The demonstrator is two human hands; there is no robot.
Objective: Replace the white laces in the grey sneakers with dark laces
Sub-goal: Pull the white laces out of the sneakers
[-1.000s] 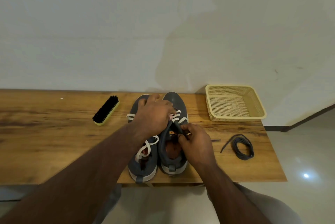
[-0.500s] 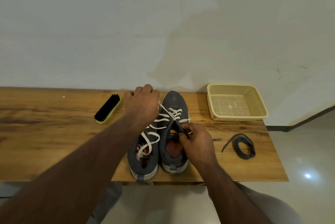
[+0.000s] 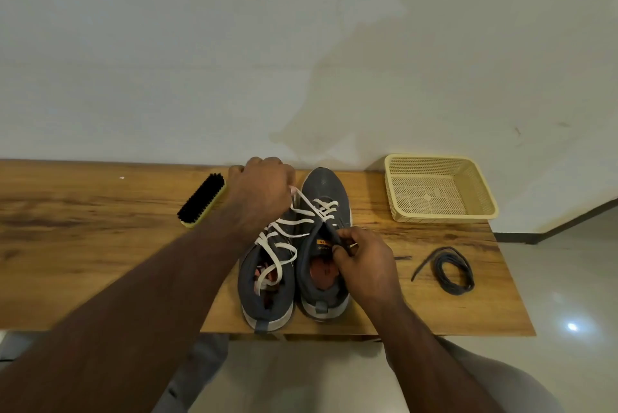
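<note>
A wooden table [image 3: 83,245] with streaked grain spans the frame from 9 o'clock to 4 o'clock, set against a plain off-white wall [image 3: 167,44] bearing a faint stain at centre. At 4 o'clock, glossy pale floor tiles [image 3: 575,279] reflect a single ceiling light, edged by a dark skirting board [image 3: 568,222].

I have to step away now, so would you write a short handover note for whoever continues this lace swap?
Left hand grips the white lace, drawn out from the right sneaker.
Right hand pinches that sneaker's tongue.
Left sneaker sits beside it, white lace loosened but still threaded.
Dark laces lie coiled on the table, untouched.
Done: unlacing begun on the right sneaker.
Left: remove both white laces, thread the dark ones.
</note>
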